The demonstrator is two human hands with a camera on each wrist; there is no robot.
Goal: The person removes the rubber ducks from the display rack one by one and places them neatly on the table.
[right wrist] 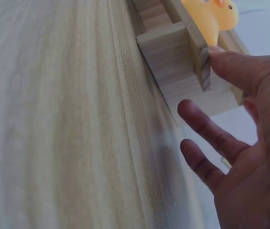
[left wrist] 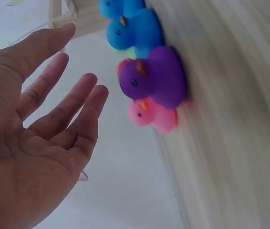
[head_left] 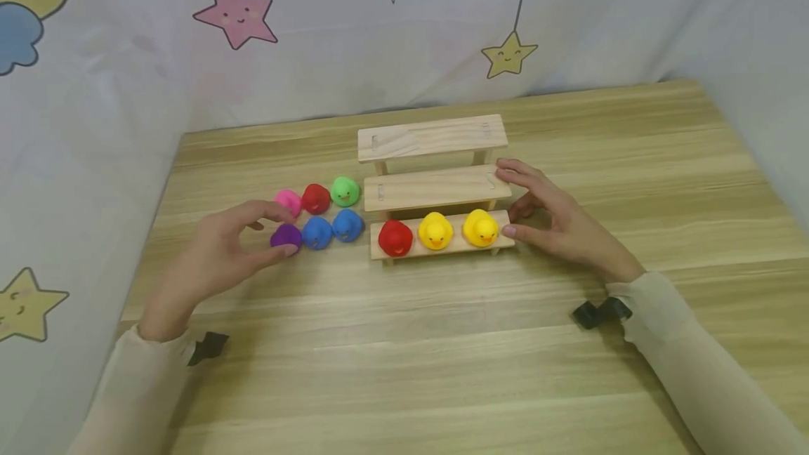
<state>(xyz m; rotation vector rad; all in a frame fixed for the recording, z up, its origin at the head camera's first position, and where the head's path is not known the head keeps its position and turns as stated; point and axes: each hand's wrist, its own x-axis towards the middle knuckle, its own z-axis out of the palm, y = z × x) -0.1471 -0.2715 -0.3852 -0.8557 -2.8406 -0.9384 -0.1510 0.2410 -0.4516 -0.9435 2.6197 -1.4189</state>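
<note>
My left hand [head_left: 218, 248] is held over the left group of toy ducks, its thumb and fingers spread around a purple duck [head_left: 286, 238]. In the left wrist view that purple duck [left wrist: 161, 78] sits apart from the loosely bent fingers [left wrist: 80, 95]. At the right end of a three-step wooden stand [head_left: 436, 188], my right hand [head_left: 562, 223] has its thumb against the lowest step and its forefinger at the middle step. One red duck [head_left: 395, 238] and two yellow ducks, one central [head_left: 435, 231] and one at the right [head_left: 480, 228], stand on the lowest step.
Beside the purple duck are two blue ducks [head_left: 331, 229]. Behind them stand a pink duck [head_left: 288, 202], a red duck [head_left: 316, 199] and a green duck [head_left: 345, 192]. A white cloth [head_left: 354, 55] with printed stars hangs behind the wooden table [head_left: 404, 357].
</note>
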